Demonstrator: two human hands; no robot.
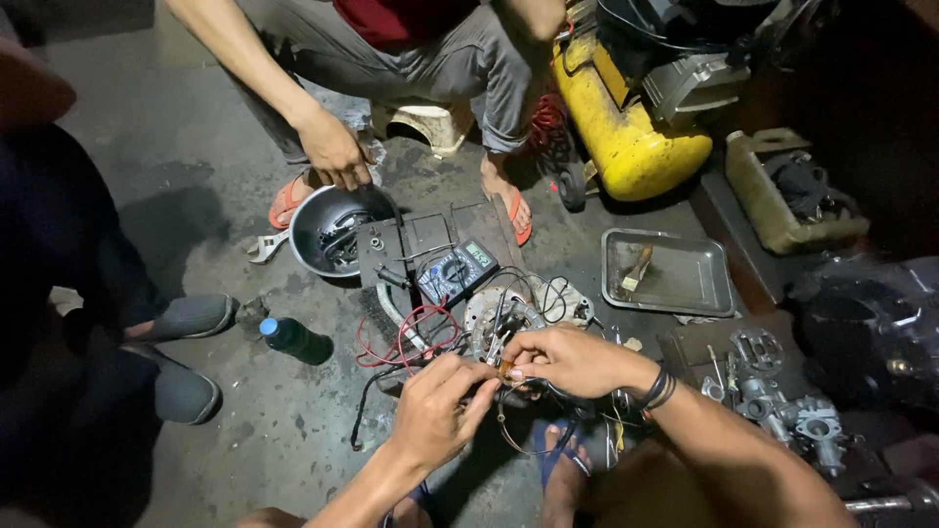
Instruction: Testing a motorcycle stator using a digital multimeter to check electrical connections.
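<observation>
Seen from above, a left hand (430, 411) and a right hand (562, 360) meet fingertip to fingertip, both pinched on a small orange part (505, 371) with thin wires. Just beyond the fingers lies a round metal stator (494, 315); past that, a multimeter (457, 271) (red leads trailing). Another person's hand (335, 152) touches a metal bowl (311, 227).

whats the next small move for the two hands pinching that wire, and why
Probably keep the pinch and bring the wire end down to the round metal part just ahead. Both hands, left and right, meet on a thin wire right above it, and the meter with its red leads lies beside it. What the fingertips grip exactly is too small to tell.
</observation>
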